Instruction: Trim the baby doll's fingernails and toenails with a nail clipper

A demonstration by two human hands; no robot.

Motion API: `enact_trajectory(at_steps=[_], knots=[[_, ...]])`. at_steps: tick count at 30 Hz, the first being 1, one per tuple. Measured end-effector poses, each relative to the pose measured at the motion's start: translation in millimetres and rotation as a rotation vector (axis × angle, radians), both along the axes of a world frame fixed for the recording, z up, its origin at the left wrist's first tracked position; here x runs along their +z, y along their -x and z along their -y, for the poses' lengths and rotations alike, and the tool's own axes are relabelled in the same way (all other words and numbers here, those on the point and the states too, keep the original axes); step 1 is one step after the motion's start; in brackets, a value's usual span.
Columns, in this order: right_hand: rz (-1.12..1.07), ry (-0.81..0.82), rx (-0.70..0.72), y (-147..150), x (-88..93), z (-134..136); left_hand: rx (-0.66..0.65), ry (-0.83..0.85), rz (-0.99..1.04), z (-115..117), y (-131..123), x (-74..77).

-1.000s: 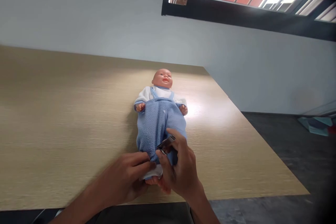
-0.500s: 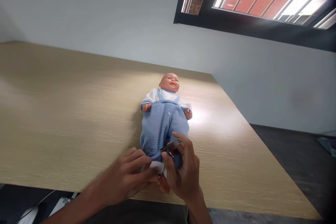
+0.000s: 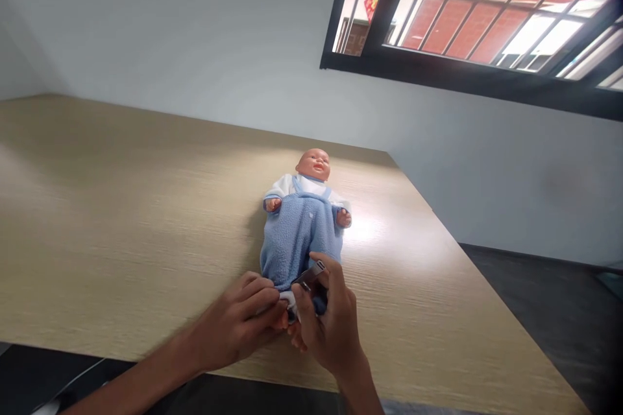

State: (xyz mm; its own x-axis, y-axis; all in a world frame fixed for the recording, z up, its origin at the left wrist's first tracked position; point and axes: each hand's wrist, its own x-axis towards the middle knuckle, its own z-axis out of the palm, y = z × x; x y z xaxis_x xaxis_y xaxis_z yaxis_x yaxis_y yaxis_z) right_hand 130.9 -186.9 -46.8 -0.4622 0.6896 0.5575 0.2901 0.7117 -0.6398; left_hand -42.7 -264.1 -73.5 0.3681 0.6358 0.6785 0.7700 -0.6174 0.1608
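A baby doll [image 3: 299, 233] in blue fleece dungarees and a white top lies on its back, its head away from me. My left hand [image 3: 243, 321] is closed round one lower leg of the doll, at the white cuff [image 3: 289, 299] and the foot just below. The fingers partly hide that foot. In my right hand [image 3: 328, 321], between thumb and fingers, is a metal nail clipper [image 3: 309, 275], its near end close to the cuff. Whether it touches the doll I cannot tell. The other foot [image 3: 296, 336] shows between my hands.
The doll lies on a light wooden table [image 3: 146, 220] near its front edge. The table's right edge slants down beside a dark floor [image 3: 525, 298]. Behind stand a pale wall [image 3: 195, 32] and a barred window [image 3: 467, 19]. A white cable [image 3: 80, 373] hangs at lower left.
The view has tilted up slightly. My right hand has come a little left and closer to my left hand, and the nail clipper is lower against the trouser leg.
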Motion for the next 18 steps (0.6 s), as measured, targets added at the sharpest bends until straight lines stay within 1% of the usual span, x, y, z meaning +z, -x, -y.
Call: enact_trajectory(at_steps=[2, 7, 9, 12, 15, 18], knots=[[0.011, -0.008, -0.003, 0, -1.0, 0, -0.011, -0.042, 0.017, 0, -1, -0.2], [0.027, 0.023, 0.035, 3, 0.3, -2, 0.008, -0.041, 0.01, 1, -1, -4.5], [0.012, 0.05, 0.058, 4, 1.2, -3, 0.022, -0.054, 0.017, -1, -1, -1.6], [-0.052, 0.099, 0.057, 4, 1.0, -3, 0.058, -0.085, 0.049, -5, -4, 7.9], [-0.215, 0.23, 0.027, 2, 0.7, -4, 0.08, -0.102, 0.069, -10, -8, 16.6], [-0.409, 0.404, -0.013, -2, 2.7, -6, 0.088, -0.086, 0.101, -14, -11, 18.9]])
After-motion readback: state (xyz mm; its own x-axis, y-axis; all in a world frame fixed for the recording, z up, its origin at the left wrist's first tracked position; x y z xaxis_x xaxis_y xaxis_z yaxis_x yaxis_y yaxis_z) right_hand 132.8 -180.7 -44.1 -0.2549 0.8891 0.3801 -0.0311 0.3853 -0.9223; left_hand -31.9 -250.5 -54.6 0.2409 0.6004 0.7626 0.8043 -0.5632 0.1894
